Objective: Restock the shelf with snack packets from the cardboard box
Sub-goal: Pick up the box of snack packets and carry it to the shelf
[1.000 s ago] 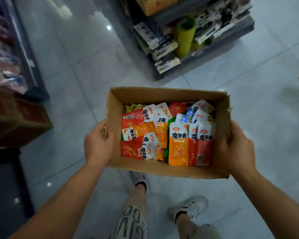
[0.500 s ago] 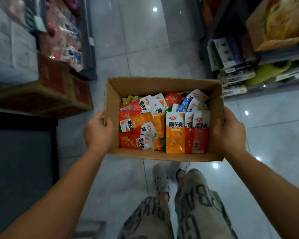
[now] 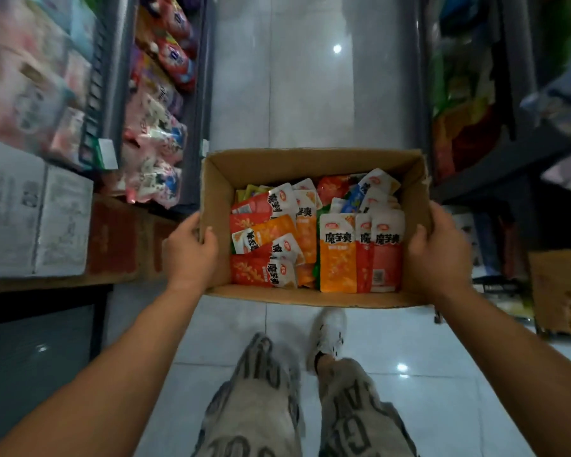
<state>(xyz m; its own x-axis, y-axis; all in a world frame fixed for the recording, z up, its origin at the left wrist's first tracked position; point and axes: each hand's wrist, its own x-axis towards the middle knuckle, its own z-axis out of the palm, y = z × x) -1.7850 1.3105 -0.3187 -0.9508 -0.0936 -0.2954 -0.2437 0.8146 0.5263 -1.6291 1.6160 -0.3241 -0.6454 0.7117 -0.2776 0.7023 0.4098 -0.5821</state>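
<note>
I carry an open cardboard box (image 3: 297, 163) in front of me above the tiled floor. It is filled with several snack packets (image 3: 338, 255) in orange, red and white, some upright along the near right side, others lying loose. My left hand (image 3: 190, 249) grips the box's left wall, thumb curled over the rim. My right hand (image 3: 437, 249) grips the right wall the same way. A shelf (image 3: 165, 133) with pink and white bagged goods runs along the left of the aisle.
A dark shelf unit (image 3: 495, 159) with mixed goods lines the right side. White and red cartons (image 3: 40, 219) are stacked at the left on a low dark stand. Another cardboard box (image 3: 561, 291) sits low at the right. The tiled aisle (image 3: 310, 77) stretches ahead between the shelves.
I have turned and walked with the box; the view swung from open floor into an aisle between two shelves. Both hands keep the same hold on the box walls.
</note>
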